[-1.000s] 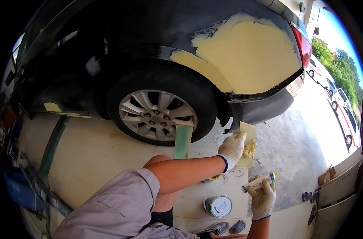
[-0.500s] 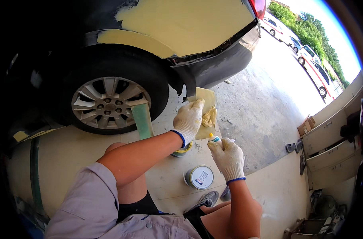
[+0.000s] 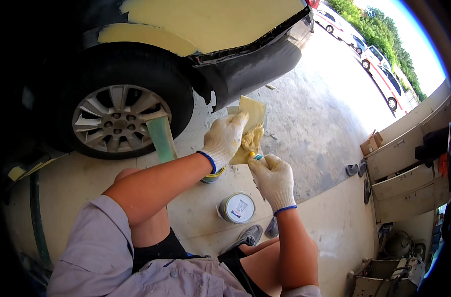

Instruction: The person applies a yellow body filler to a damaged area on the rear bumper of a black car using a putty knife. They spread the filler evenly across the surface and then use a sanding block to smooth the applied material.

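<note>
A: What's closest?
B: The person's grey shirt (image 3: 186, 282), then the two gloved hands. The left hand (image 3: 224, 136) is curled tight on the left edge of a pale board (image 3: 251, 108).
A: And the right hand (image 3: 274, 180)?
B: Closed around a small tube (image 3: 259, 157). Most of the tube is hidden in the grip; its yellow tip pokes out over the board's lower end.
A: Anything on the board?
B: A lump of yellowish paste (image 3: 252, 138), about halfway along. The tip sits just beside it; whether they touch, I can't tell.
A: What's on the floor (image 3: 334, 237)?
B: A lidded can (image 3: 238, 207) below the hands, and an uncertain second can (image 3: 214, 176), partly hidden by the left wrist. A green strip (image 3: 161, 141) slants in front of the wheel (image 3: 119, 119).
A: Beyond that?
B: The dark car's rear side, with a broad yellow patch (image 3: 215, 24) above the wheel. Off to the right, a drawer cabinet (image 3: 401, 193) with a cardboard box (image 3: 372, 143) near it.
A: And farthest?
B: White cars (image 3: 386, 81) with red stripes outdoors, then green trees (image 3: 383, 34).
</note>
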Tool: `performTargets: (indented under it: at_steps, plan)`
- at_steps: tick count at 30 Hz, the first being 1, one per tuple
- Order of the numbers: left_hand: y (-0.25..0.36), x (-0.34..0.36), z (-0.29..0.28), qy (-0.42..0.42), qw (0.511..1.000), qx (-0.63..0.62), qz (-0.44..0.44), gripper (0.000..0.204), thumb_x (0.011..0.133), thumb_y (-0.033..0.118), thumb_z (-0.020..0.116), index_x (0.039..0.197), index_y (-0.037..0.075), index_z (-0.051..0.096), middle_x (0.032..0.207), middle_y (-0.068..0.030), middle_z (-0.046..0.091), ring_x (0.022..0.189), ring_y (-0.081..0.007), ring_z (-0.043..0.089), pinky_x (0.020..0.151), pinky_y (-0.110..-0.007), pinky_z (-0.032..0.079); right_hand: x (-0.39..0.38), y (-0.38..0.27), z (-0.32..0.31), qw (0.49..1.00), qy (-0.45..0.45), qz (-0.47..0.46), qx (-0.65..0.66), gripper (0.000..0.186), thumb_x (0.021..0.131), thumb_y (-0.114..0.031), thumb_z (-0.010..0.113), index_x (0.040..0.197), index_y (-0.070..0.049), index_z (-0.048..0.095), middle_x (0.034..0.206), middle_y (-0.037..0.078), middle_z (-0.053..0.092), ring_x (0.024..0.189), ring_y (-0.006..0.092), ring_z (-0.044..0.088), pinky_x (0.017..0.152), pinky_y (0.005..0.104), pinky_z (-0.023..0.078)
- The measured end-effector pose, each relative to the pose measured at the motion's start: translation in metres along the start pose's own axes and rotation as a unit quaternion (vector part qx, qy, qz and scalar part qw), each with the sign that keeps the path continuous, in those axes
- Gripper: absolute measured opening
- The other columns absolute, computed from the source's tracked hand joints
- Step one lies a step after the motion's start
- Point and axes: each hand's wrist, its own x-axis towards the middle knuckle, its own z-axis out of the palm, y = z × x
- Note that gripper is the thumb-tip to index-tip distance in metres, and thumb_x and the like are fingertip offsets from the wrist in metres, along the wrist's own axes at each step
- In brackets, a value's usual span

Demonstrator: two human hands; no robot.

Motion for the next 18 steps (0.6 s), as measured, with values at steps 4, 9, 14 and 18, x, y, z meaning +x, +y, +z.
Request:
performTargets:
  at_steps: [4, 9, 14, 18]
  plan:
    - [-0.009, 0.006, 0.001, 0.000, 0.999, -0.027, -0.018, 0.061, 0.106, 0.057, 0.052, 0.121, 0.005, 0.080, 0.108, -0.0203, 0.080, 0.106, -0.0373, 0.074, 0.099, -0.045, 0.053, 0.001, 0.002, 0.000, 1.000, -0.013, 0.002, 0.005, 0.037, 0.096, -0.037, 0.078, 0.085, -0.002, 0.076, 0.065, 0.013, 0.068, 0.060, 0.0208, 0.065, 0.063, 0.0390, 0.053]
    - [-0.022, 0.017, 0.003, 0.002, 0.998, -0.056, -0.039, 0.061, 0.106, 0.057, 0.053, 0.123, 0.006, 0.080, 0.111, -0.0200, 0.081, 0.108, -0.0379, 0.074, 0.099, -0.045, 0.053, -0.002, -0.006, -0.001, 0.996, 0.017, 0.007, -0.092, 0.044, 0.095, -0.048, 0.076, 0.089, -0.005, 0.078, 0.070, 0.013, 0.073, 0.069, 0.0284, 0.074, 0.070, 0.0427, 0.056]
    - [-0.009, 0.003, 0.004, 0.001, 0.999, -0.030, -0.038, 0.060, 0.107, 0.058, 0.053, 0.122, 0.006, 0.080, 0.108, -0.0190, 0.080, 0.106, -0.0377, 0.075, 0.097, -0.045, 0.054, -0.010, -0.020, -0.004, 0.976, 0.053, -0.014, -0.209, 0.051, 0.092, -0.058, 0.073, 0.090, -0.008, 0.080, 0.078, 0.017, 0.077, 0.079, 0.0379, 0.077, 0.077, 0.0479, 0.057]
    - [0.009, -0.012, -0.002, 0.018, 0.999, 0.038, -0.029, 0.061, 0.107, 0.058, 0.052, 0.122, 0.007, 0.080, 0.106, -0.0180, 0.080, 0.104, -0.0375, 0.075, 0.096, -0.045, 0.054, -0.005, -0.013, 0.003, 0.972, 0.067, -0.033, -0.221, 0.049, 0.089, -0.056, 0.072, 0.087, -0.008, 0.078, 0.077, 0.018, 0.075, 0.077, 0.0391, 0.075, 0.075, 0.0480, 0.057]
